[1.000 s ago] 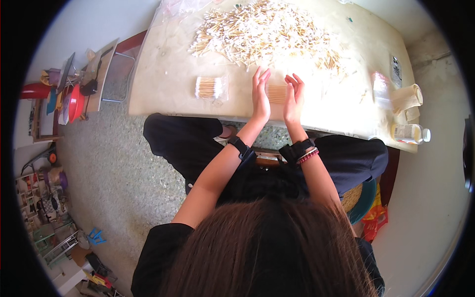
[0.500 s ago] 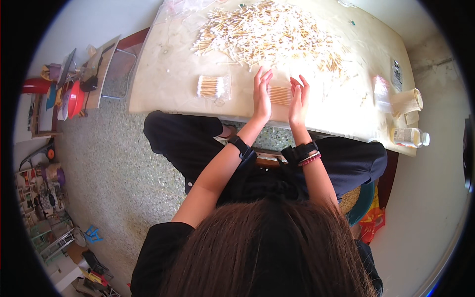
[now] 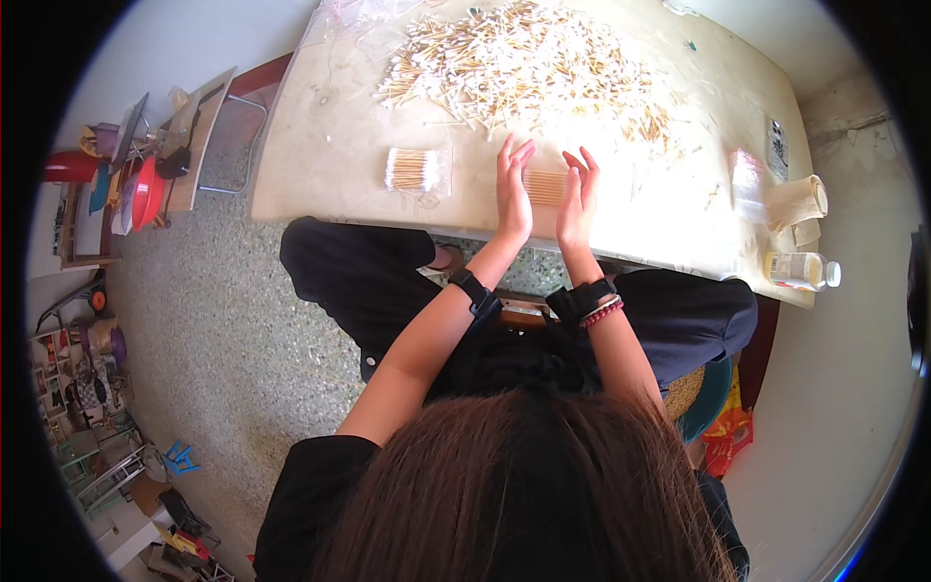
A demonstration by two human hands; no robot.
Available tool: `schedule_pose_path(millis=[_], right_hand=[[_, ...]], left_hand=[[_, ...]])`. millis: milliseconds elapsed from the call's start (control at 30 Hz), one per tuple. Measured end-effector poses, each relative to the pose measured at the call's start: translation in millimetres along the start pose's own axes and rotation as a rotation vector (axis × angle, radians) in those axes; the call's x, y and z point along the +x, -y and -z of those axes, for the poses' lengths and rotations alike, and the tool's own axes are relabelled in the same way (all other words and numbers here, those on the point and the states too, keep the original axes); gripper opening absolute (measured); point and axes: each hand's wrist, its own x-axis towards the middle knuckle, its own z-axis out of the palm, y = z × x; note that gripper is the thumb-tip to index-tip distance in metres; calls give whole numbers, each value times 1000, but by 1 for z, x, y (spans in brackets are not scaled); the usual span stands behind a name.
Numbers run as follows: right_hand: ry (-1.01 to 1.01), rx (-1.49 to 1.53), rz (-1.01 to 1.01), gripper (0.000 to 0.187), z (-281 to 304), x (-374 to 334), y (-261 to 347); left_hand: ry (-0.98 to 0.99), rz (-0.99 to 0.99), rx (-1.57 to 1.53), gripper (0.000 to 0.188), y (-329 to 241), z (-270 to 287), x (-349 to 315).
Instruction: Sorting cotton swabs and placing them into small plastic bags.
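Note:
A row of cotton swabs (image 3: pixel 546 187) lies side by side on the table near its front edge, between my two upright palms. My left hand (image 3: pixel 513 194) stands at the row's left end with fingers stretched out. At the right end my right hand (image 3: pixel 578 199) faces it, its fingers extended and slightly curved. The swab tips are hidden behind the palms, so whether both palms touch them I cannot make out. To the left lies a clear bag packed with cotton swabs (image 3: pixel 412 170). A large loose heap of cotton swabs (image 3: pixel 529 63) spreads beyond my hands.
On the table's (image 3: pixel 320 175) right side are a clear plastic packet (image 3: pixel 748 179), a beige roll (image 3: pixel 797 201) and a capped bottle (image 3: pixel 800 270). Thin plastic bags (image 3: pixel 364 15) lie at the far left. Below the table's right side is a teal basin (image 3: pixel 711 398).
My right hand has shifted slightly left, narrowing the gap between the palms around the swab row. The left hand stays almost in place.

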Motion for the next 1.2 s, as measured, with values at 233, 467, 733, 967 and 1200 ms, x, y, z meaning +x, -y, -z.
schedule_pose_path(millis=[233,467,733,967,1200], right_hand=[[0,88,-21,36,2,4,-2],[465,-905,291,43,40,-11,35],[622,-1187,324,54,49,-30,28],[579,-1165,339,50,49,-29,32],[563,-1145,350,47,50,-29,29]], left_hand=[[-76,-1,-68,48,0,2,3],[374,-69,873,51,-42,32,-14],[437,-135,1657,63,-31,20,-55],[439,-175,1713,61,-34,21,-59],[434,-179,1726,60,-36,19,-61]])
